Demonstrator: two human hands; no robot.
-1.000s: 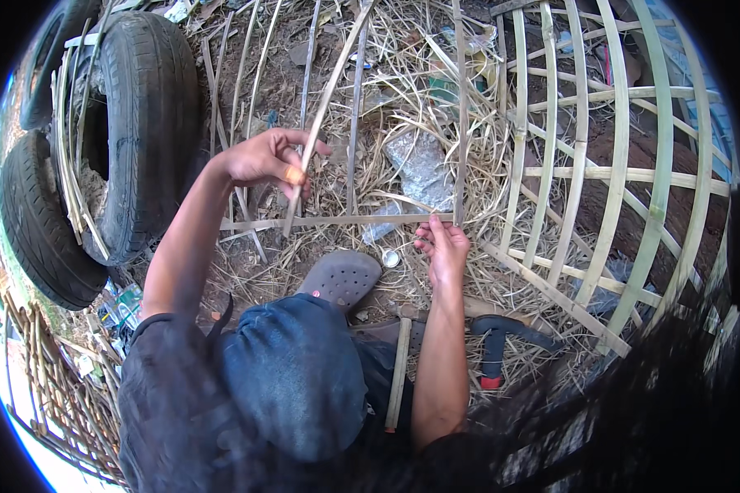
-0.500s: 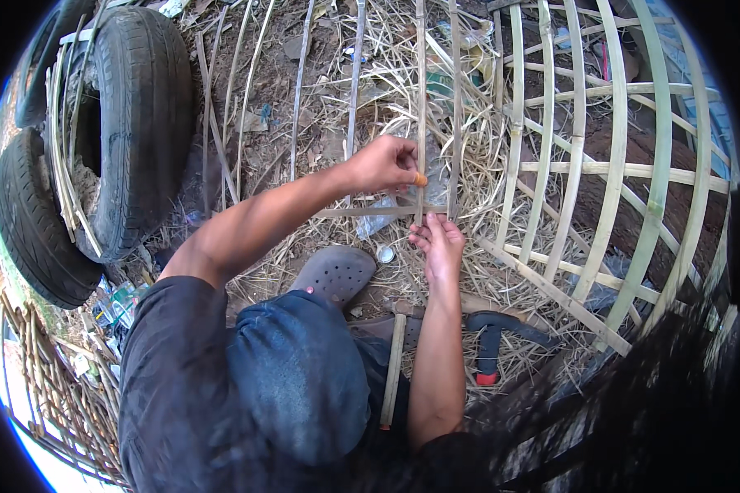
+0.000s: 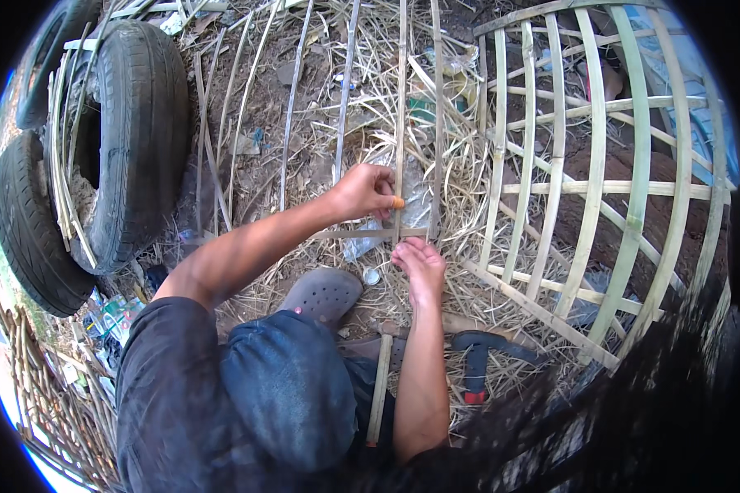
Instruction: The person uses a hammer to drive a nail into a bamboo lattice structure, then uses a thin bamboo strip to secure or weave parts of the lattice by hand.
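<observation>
My left hand point(image 3: 363, 194), with an orange band round its thumb, is closed on a long, narrow bamboo strip point(image 3: 401, 107) running away from me. Just nearer, my right hand point(image 3: 420, 267) has its fingers pinched at the near end of that strip. Between the two hands a flat cross strip point(image 3: 345, 234) passes under or over the long one; which, I cannot make out. A parallel bamboo strip point(image 3: 437, 123) lies just to the right, its near end close to my right fingertips.
Old tyres point(image 3: 144, 140) stand at left. A woven bamboo lattice point(image 3: 592, 164) rises at right. A dark-handled tool point(image 3: 475, 366) lies by my right forearm, and a bamboo piece point(image 3: 379, 390) rests near my leg. My grey clog point(image 3: 325, 294) stands on ground strewn with shavings point(image 3: 469, 189).
The whole view has shifted, so the scene sits slightly lower and further left. Both hands keep nearly the same place on the strip.
</observation>
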